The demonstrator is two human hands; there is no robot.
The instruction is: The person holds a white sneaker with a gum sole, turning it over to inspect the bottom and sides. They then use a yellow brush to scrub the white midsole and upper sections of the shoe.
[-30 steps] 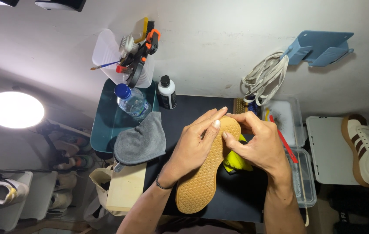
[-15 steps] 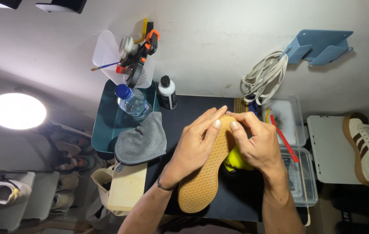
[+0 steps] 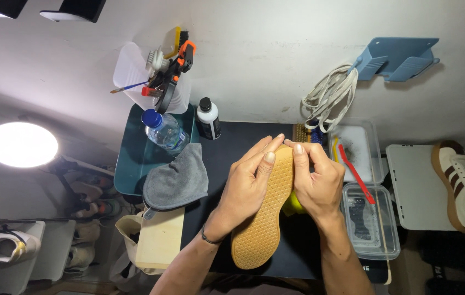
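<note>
While both hands close around it from either side, the shoe (image 3: 262, 210) is held sole-up above the black mat (image 3: 227, 147), toe end pointing away towards the wall. On the left hand (image 3: 243, 188) the fingers (image 3: 268, 158) lie close together, curled over the sole's left edge with the tips pressed near the toe. On the right hand (image 3: 317, 183) the fingers (image 3: 299, 155) are likewise bunched and bent, clamped on the right edge, the tips almost meeting those of the other hand. Its sole is tan gum rubber with a fine diamond grid, clean and even in colour. Something yellow (image 3: 296, 203) shows just under the right palm, mostly hidden. A grey cloth (image 3: 176, 177) lies left of the hands, draped over the edge of a teal tray (image 3: 128, 169).
</note>
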